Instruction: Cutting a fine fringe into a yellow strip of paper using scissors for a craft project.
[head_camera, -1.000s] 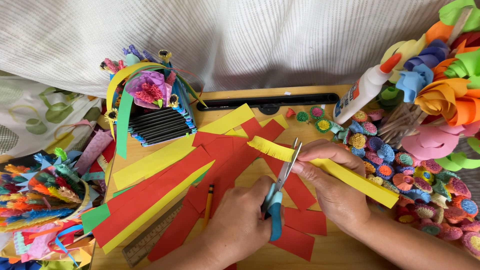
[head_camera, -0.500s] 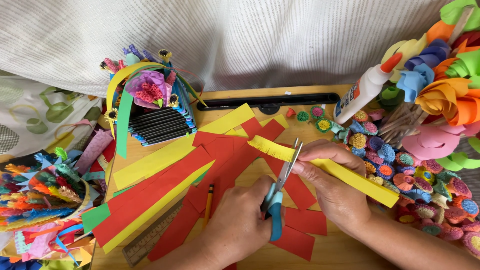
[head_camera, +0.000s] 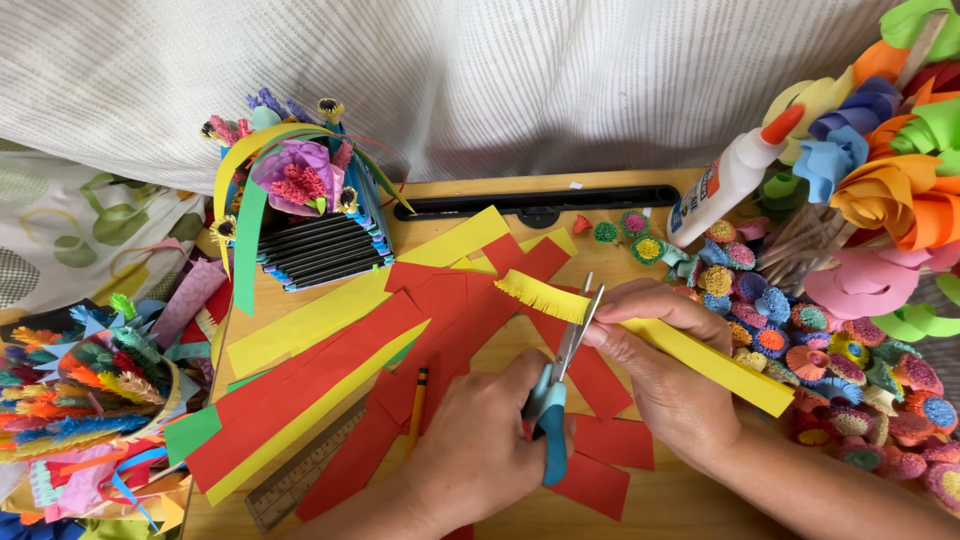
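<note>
Left hand (head_camera: 480, 450) closed on blue-handled scissors (head_camera: 556, 400), blades apparently at the fringed yellow paper strip (head_camera: 690, 350). Right hand (head_camera: 665, 380) pinches that strip above red strips (head_camera: 440, 320) on the tabletop (head_camera: 690, 505).

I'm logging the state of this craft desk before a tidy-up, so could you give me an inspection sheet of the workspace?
Surface: wooden table, mostly covered with paper.
Job's things: yellow paper strip, fringed at its left end; scissors with blue handles, blades open at the strip's edge.
Clutter: red paper strips, pencil, ruler, glue bottle, small rolled paper flowers, paper basket, big paper roses.
Grippers: left hand holds the scissors; right hand pinches the yellow strip.
Cables: nothing seen.
Surroundings: pale striped cloth behind the table; paper scraps piled at left.
</note>
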